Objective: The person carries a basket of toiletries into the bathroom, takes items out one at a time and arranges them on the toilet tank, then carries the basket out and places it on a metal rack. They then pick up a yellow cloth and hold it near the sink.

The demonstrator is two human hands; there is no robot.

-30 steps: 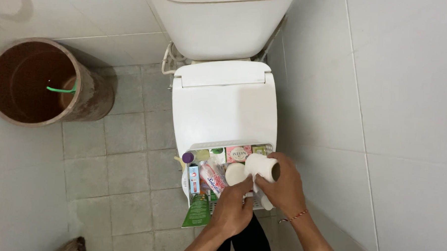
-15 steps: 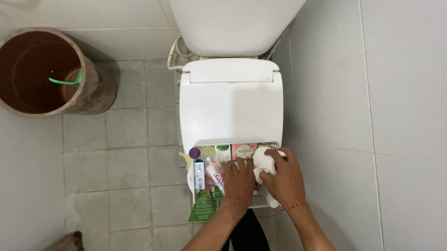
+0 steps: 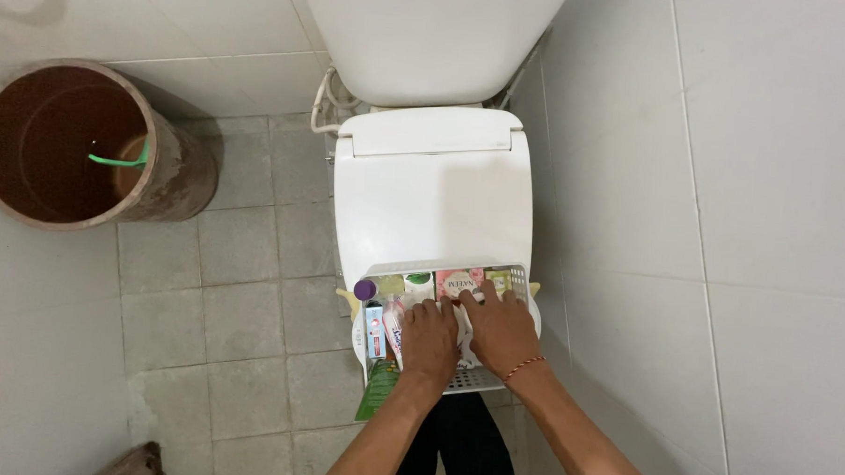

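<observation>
Both hands, left hand [image 3: 429,339] and right hand [image 3: 502,330], are pressing flat, grasping nothing, inside the white slotted plastic basket [image 3: 519,275] overhanging the closed white toilet lid's [image 3: 433,205] front edge; leaning harder could tip it.

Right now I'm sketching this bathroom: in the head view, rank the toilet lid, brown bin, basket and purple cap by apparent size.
1. Toilet lid
2. Brown bin, slightly smaller
3. Basket, partly covered by both hands
4. Purple cap
</observation>
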